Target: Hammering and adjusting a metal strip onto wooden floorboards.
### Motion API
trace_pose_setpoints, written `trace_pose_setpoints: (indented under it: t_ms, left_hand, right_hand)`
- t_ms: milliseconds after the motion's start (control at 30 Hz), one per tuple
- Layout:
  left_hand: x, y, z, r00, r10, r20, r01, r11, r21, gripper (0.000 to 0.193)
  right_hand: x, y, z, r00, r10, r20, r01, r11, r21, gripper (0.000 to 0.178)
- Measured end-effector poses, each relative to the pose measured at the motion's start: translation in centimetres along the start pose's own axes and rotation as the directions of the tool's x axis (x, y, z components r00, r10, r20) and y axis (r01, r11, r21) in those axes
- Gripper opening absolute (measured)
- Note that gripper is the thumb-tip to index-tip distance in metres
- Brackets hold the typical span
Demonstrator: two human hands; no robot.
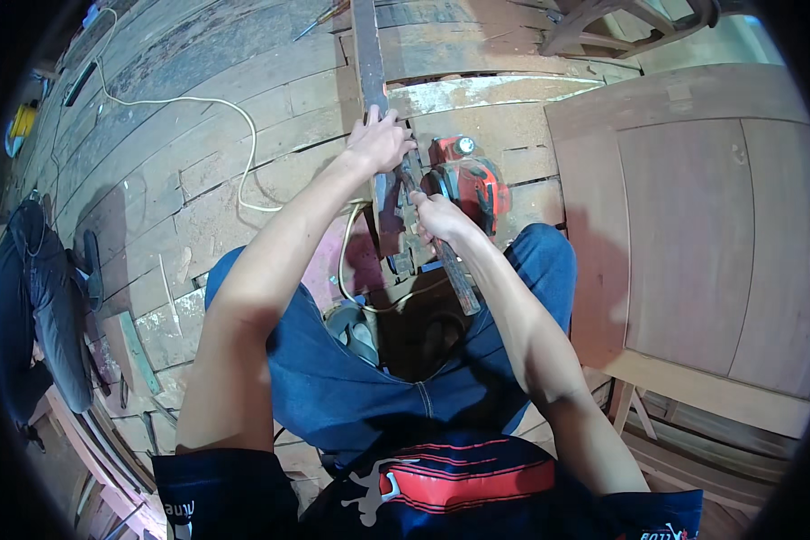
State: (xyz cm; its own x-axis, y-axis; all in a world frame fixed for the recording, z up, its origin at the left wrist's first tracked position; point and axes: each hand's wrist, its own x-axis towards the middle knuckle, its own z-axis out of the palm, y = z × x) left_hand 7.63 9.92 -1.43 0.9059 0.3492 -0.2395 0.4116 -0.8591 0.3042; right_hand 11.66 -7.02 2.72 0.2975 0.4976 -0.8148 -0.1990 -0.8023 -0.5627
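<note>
A long, narrow wooden beam (369, 56) runs from the far edge toward my knees. My left hand (380, 144) lies across it, fingers spread over its upper face. In my right hand (439, 220) is a long tool with a worn wooden handle (461, 286). The handle's butt points back toward my right knee; its far end reaches up beside the beam, close to my left hand, and its shape there is hard to make out. Just right of both hands stands a red and black power tool (479, 187), which my right hand does not hold.
A pale cord (243, 117) loops across the plank floor and between my legs. To the right lies a large wooden panel (684, 243). A wooden chair-like frame (625, 27) is at the far right. Dark clothing (40, 297) hangs at the left, near a green strip (139, 353).
</note>
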Motion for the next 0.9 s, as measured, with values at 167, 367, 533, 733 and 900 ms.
trace_pose_setpoints:
  t_ms: [167,367,533,733,900]
  left_hand:
    - [0.2,-0.3,0.0,0.999,-0.039,0.03,0.039,0.999,0.013,0.035]
    - [1.0,0.8,-0.2,0.999,-0.038,0.03,0.036,0.999,0.04,0.039]
    - [1.0,1.4,0.4,0.982,0.148,-0.116,-0.117,0.964,0.24,0.037]
    - [-0.1,1.1,1.4,0.992,0.125,-0.007,-0.12,0.966,0.227,0.037]
    - [0.1,1.9,1.1,0.986,0.131,0.098,-0.146,0.975,0.165,0.032]
  right_hand:
    - [0.0,-1.2,-0.2,0.998,0.038,0.055,-0.042,0.996,0.078,0.042]
    - [1.4,-0.9,-1.4,0.982,0.111,0.151,-0.151,0.945,0.289,0.036]
    - [0.3,0.8,-2.0,0.983,0.043,0.181,-0.097,0.95,0.298,0.032]
    - [0.8,3.3,-1.4,0.993,-0.042,0.114,0.037,0.998,0.043,0.038]
    - [-0.3,2.9,-0.4,0.997,0.058,0.059,-0.057,0.998,-0.018,0.037]
